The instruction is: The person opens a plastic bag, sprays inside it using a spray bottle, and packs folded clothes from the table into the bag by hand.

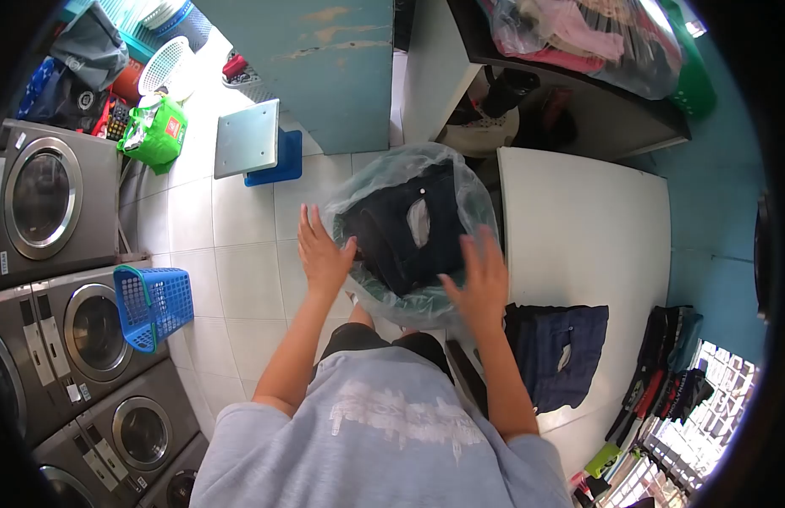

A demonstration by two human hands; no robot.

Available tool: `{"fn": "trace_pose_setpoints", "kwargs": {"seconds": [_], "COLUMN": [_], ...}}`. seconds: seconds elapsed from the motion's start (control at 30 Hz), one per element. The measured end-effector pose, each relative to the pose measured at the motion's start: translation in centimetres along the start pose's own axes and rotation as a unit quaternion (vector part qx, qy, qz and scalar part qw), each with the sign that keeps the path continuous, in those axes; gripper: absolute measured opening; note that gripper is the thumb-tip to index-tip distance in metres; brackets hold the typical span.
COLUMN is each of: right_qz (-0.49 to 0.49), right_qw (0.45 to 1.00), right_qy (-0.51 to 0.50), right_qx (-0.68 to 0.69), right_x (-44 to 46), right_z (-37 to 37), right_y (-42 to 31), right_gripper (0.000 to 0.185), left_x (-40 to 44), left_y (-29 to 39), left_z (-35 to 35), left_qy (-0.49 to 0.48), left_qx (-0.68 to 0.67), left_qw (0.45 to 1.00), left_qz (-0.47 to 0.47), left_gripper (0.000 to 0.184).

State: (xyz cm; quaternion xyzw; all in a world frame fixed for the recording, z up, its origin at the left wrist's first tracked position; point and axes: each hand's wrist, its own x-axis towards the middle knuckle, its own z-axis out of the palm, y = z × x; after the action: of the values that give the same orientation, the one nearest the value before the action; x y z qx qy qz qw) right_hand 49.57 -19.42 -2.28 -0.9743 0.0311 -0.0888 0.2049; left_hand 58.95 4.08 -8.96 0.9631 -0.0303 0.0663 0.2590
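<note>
Dark folded trousers (pixel 395 241) lie inside a clear plastic bag (pixel 473 190), which lines a green basket in front of my body. At the bag's left edge is my left hand (pixel 325 252), fingers spread and holding nothing. Over the bag's right side is my right hand (pixel 479 275), a little blurred, its fingers apart and nothing in them. Whether either hand touches the plastic is hard to tell. A folded pair of dark blue trousers (pixel 570 351) rests on the white table (pixel 587 224) to the right, beside my right forearm.
Grey front-loading machines (pixel 96 330) line the left side, with a blue basket (pixel 154 306) before them. A green bag (pixel 155 131), a platform scale (pixel 247 140) and a blue-green partition (pixel 325 68) stand farther forward. Bagged clothes (pixel 595 42) sit on a shelf at upper right.
</note>
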Motion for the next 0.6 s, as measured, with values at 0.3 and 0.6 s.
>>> {"fn": "trace_pose_setpoints", "kwargs": {"seconds": [0.3, 0.6], "right_qz": [-0.250, -0.216], "right_qw": [0.914, 0.893], "right_qy": [-0.317, -0.368], "right_qx": [-0.038, -0.143], "right_x": [6.0, 2.7], "right_z": [10.0, 15.9], "right_y": [-1.9, -2.1], "right_gripper": [0.114, 0.113], "left_x": [-0.1, -2.8], "left_y": [-3.8, -3.7], "left_z": [2.3, -1.3], "left_qy": [-0.283, -0.353], "left_qx": [0.087, 0.062], "left_qw": [0.947, 0.932], "left_qz": [-0.124, -0.057], "left_gripper": [0.037, 0.034]}}
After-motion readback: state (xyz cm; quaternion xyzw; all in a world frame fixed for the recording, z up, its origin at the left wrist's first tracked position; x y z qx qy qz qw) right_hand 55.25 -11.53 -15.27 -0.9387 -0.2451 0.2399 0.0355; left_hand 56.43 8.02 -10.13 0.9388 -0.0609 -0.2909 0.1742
